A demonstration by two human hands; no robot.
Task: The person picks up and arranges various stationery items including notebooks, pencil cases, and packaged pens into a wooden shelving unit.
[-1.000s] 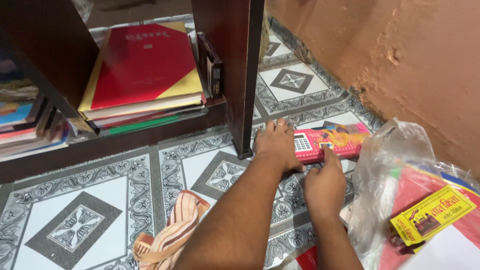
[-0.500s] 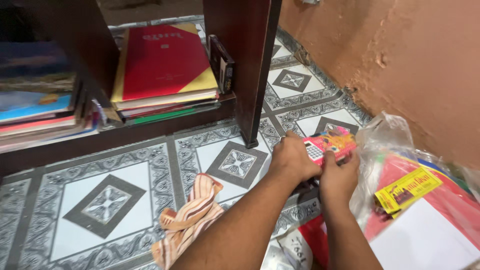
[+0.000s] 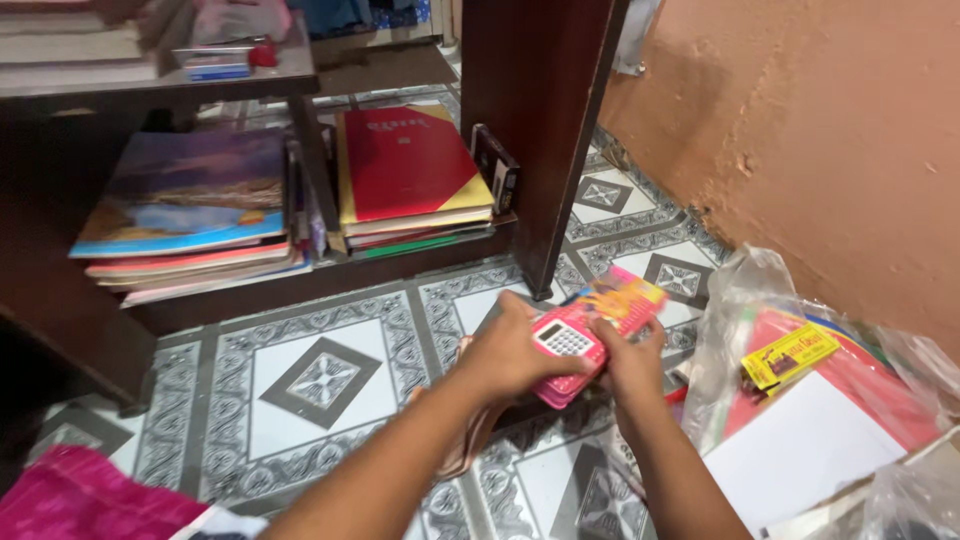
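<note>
Pink pencil box (image 3: 590, 335), red-and-yellow book (image 3: 405, 165), grey-and-white patterned floor tiles (image 3: 320, 375), terracotta wall (image 3: 830, 130).

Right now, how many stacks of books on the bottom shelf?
2. A left stack with a picture-cover book on top, and a right stack topped by a red and yellow book, beside the upright panel. The shelf's dark left end may hide more.

Two bare forearms, no sleeves, left grip (image 3: 510, 350), right grip (image 3: 632, 362)
</note>
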